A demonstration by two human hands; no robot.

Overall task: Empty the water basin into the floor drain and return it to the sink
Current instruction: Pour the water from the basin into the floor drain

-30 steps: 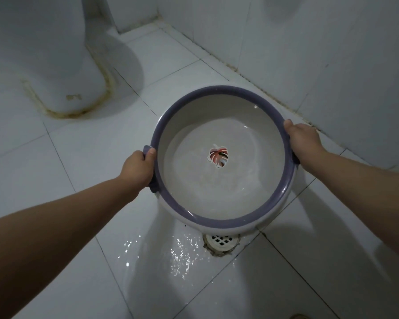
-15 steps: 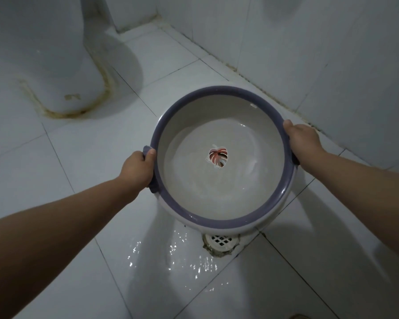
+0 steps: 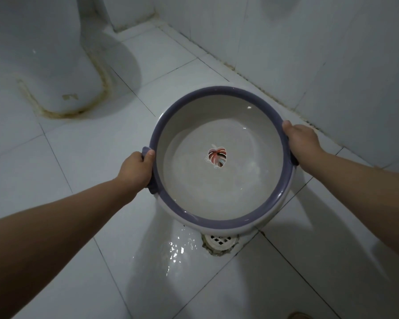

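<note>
Nearest to us the floor (image 3: 67, 284) is white tile, and a wet patch (image 3: 175, 249) shines just beside the floor drain (image 3: 219, 241). The near edge of the basin (image 3: 221, 221) hangs right above this drain and hides a part of its grate. We hold the basin in the air with both hands: our left hand (image 3: 137, 169) is closed around the purple handle on the left side, thumb on the rim, and our right hand (image 3: 302, 140) is closed around the handle on the right side. Shallow water lies inside, over a leaf picture (image 3: 217, 157) on the bottom.

To pour well, we think the near rim should go down slowly while both hands lift the far side evenly, so that the stream falls on the grate and does not spread over the tiles. The wet floor may be slippery.

Further away stands the toilet base (image 3: 55, 65), with a brown stained line around it, and the tiled wall (image 3: 332, 54) meets the floor behind the basin. The sink is not in view.
</note>
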